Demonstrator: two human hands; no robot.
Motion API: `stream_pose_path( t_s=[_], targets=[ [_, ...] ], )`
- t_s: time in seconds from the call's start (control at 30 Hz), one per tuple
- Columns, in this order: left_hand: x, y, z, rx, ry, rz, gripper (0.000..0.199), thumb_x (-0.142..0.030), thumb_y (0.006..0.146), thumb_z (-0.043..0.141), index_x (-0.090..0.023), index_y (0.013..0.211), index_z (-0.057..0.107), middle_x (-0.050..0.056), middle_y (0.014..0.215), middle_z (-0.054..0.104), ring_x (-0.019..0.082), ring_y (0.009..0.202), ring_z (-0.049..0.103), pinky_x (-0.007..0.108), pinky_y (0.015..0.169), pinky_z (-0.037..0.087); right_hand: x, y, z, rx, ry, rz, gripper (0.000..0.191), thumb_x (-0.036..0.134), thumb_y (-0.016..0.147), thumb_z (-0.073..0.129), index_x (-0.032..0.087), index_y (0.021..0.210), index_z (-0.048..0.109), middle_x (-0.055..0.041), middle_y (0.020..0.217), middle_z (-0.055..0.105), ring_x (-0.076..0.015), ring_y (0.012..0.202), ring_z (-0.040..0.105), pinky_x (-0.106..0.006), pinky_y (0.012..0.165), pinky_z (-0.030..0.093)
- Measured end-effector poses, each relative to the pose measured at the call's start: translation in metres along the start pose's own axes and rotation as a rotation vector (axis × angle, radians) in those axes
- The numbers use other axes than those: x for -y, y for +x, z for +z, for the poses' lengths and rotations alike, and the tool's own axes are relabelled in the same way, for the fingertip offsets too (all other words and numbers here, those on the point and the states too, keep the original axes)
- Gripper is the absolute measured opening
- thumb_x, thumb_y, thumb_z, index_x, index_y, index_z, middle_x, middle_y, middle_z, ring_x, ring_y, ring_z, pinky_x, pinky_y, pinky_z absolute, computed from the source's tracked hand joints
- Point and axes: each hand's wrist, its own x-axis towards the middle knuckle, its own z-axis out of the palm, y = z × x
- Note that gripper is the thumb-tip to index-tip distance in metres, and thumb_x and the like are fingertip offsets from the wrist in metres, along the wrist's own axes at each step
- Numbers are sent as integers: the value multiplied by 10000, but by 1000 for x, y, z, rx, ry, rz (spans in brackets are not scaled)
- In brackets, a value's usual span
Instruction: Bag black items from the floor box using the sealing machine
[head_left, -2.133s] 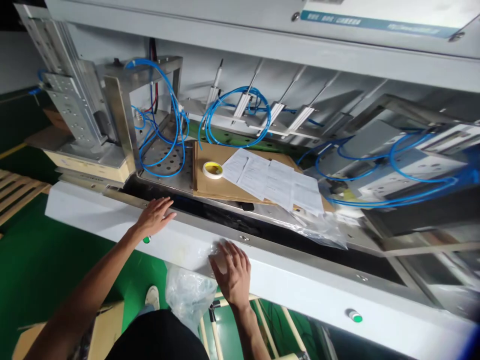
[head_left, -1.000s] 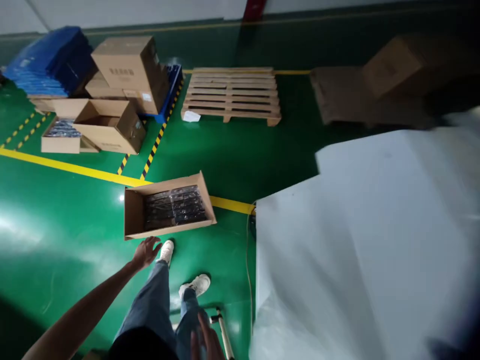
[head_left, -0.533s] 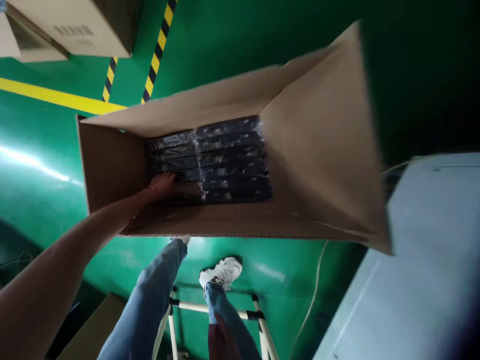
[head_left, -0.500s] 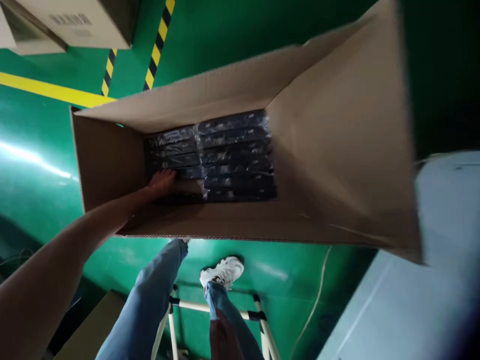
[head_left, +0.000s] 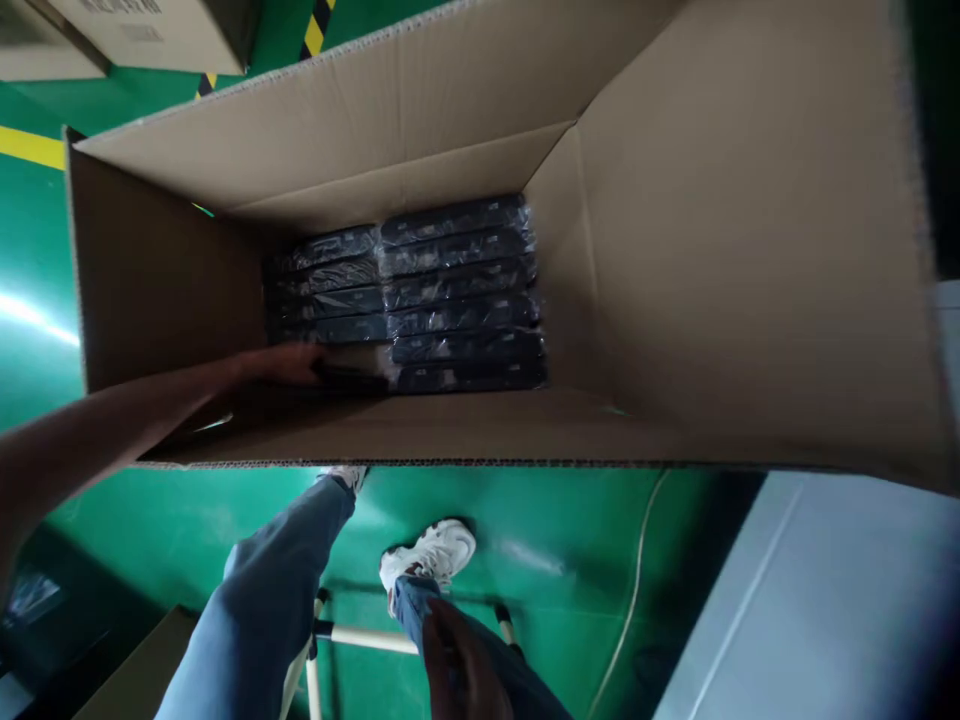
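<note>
My left hand (head_left: 296, 362) reaches down into a tall cardboard box (head_left: 712, 250). Its fingers, blurred and in shadow, close over the end of a dark wrapped pack (head_left: 352, 381) along the near wall. Beside that pack a narrow gap shows brown cardboard. Several flat black packs (head_left: 461, 290) in clear plastic lie in two columns on the box bottom. Outside the box, low in the picture, my right hand (head_left: 466, 660) hangs in front of my leg. Its fingers are loosely curled with a space between them, and I see nothing held there.
More cartons (head_left: 161, 35) stand at the upper left. A pale frame of tubes (head_left: 373, 638) is by my feet, and a light grey surface (head_left: 810, 590) fills the lower right. One thin cable (head_left: 637, 575) runs over the green floor (head_left: 540, 510).
My left hand has shifted left, off the stacked packs and onto the pack by the near wall. The box looks larger in view. My right hand has swung slightly right and shows more.
</note>
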Motion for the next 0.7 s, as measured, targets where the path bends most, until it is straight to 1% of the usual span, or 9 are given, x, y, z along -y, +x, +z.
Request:
stream_pose_path(
  t_s=[0.1,0.17,0.23,0.3,0.33,0.4,0.5,0.6,0.7],
  targets=[
    [-15,-24,-45,7,71,17,75,-68,799,746,-100,833,688,-95,639,620,118,642,561,239,840,548,-6,12,-14,60,-11,-51,483,629,938,639,227,1130,824,-136,1082,834,-299,974,808,-324,821,674],
    [-28,-55,-79,-63,113,44,102,-138,833,754,-91,902,696,-86,673,618,127,698,594,275,905,542,-9,16,-19,55,-13,-96,483,630,940,634,233,1142,821,-134,1107,833,-302,1018,806,-328,870,671],
    [-44,-99,-104,-191,110,48,258,-287,861,776,-100,1024,705,-52,803,669,160,822,648,329,971,536,-10,19,-21,47,-9,-156,478,627,934,644,232,1135,822,-135,1134,830,-304,1043,804,-341,911,666],
    [-60,-153,-114,-332,-19,31,455,-451,831,806,-131,1137,700,-7,959,714,214,931,685,360,967,551,-8,21,-23,40,7,-224,479,627,922,662,222,1120,823,-143,1143,827,-300,1023,809,-350,907,669],
    [-67,-181,-110,-387,-150,22,541,-506,797,820,-145,1179,691,14,1008,725,238,942,700,363,925,570,-5,21,-23,34,21,-257,487,635,916,667,218,1112,825,-147,1129,829,-298,995,814,-354,889,674],
    [-78,-236,-87,-412,-499,47,660,-545,745,835,-158,1250,659,50,1047,741,265,883,726,359,795,595,6,18,-22,18,52,-316,520,672,897,669,213,1084,829,-151,1078,835,-301,941,819,-367,841,685],
    [-87,-307,-21,-306,-909,177,658,-553,719,854,-184,1227,658,79,1045,758,263,793,727,350,698,589,37,-2,-20,-9,64,-391,557,714,884,655,211,1047,829,-152,1030,837,-311,927,818,-389,812,688],
    [-88,-356,56,-228,-1104,248,628,-651,803,795,-202,1227,682,101,1078,763,264,866,729,352,751,594,77,-46,-15,-24,119,-505,522,651,940,626,195,1138,787,-153,1047,828,-294,981,806,-367,806,678],
    [-87,-390,122,-320,-1014,155,741,-810,926,537,-215,1350,661,130,1112,756,311,996,734,430,846,611,110,-104,-9,-99,200,-689,397,525,974,646,199,1188,718,-128,1007,809,-253,942,790,-334,775,661]
  ],
)
